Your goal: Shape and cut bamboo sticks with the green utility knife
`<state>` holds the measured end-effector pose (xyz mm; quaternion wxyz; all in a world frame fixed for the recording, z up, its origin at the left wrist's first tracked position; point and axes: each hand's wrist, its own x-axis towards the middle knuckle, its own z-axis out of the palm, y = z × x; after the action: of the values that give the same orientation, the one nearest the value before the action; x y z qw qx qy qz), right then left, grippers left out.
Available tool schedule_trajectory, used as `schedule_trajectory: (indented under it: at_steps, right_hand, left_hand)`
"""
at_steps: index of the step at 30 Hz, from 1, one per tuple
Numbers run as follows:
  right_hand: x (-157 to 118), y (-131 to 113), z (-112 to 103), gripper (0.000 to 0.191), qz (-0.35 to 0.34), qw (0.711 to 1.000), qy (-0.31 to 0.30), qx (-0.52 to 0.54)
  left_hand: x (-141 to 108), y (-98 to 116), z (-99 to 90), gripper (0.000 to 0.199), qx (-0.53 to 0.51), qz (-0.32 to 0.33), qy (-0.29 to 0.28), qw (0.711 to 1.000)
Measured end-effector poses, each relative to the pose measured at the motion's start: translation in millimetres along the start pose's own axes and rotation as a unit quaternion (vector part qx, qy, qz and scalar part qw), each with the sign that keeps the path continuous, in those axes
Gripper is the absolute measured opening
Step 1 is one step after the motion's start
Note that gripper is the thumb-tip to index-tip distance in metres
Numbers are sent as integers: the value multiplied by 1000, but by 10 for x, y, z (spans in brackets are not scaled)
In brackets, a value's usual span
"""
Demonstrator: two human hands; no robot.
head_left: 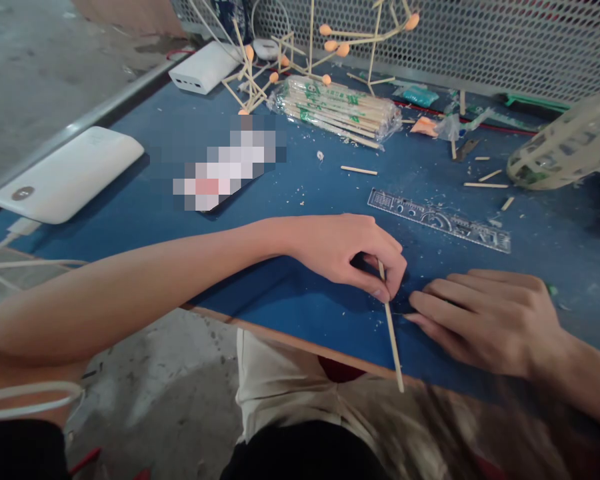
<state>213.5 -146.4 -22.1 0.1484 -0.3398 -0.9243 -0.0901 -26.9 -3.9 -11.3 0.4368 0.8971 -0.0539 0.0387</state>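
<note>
My left hand (353, 257) pinches a thin wooden stick (393, 343) between thumb and fingers. The stick slants toward me, and its lower end reaches past the table's front edge. Just right of it, my right hand (490, 317) is closed, resting low over the table. A thin pointed tip (404, 315) pokes out from its thumb and forefinger toward the stick, and a bit of green (551, 289) shows behind the knuckles; the rest is hidden by the fingers. Beyond both hands lies a clear plastic ruler (440, 221). Short cut stick pieces (359, 171) and shavings are scattered on the blue tabletop (300, 300).
A wrapped bundle of sticks (337, 107) lies at the back, near stick frames joined with orange lumps (330, 45). Power banks (70, 175) and a pixelated object (227, 170) are at left. A pale openwork cylinder (565, 140) leans at right before a perforated metal panel (505, 47).
</note>
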Motion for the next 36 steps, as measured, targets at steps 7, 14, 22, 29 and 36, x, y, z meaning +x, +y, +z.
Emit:
schedule_trajectory:
  at_steps: [7, 14, 22, 29, 36]
  right_hand:
    - [-16, 5, 10, 12, -16, 1000, -18, -20]
    - [4, -3, -15, 9, -18, 999, -15, -26]
    - [-32, 10, 12, 12, -11, 999, -32, -22]
    - [-23, -2, 1, 11, -17, 999, -31, -26]
    - [38, -47, -28, 6, -15, 999, -27, -22]
  left_hand:
    - [8, -4, 2, 12, -4, -6, 0, 1000]
    - [4, 5, -4, 13, -4, -14, -5, 1000]
    - [8, -9, 3, 13, 9, 3, -2, 1000]
    - [13, -29, 13, 14, 11, -2, -2, 1000]
    - [26, -44, 15, 13, 6, -13, -8, 1000]
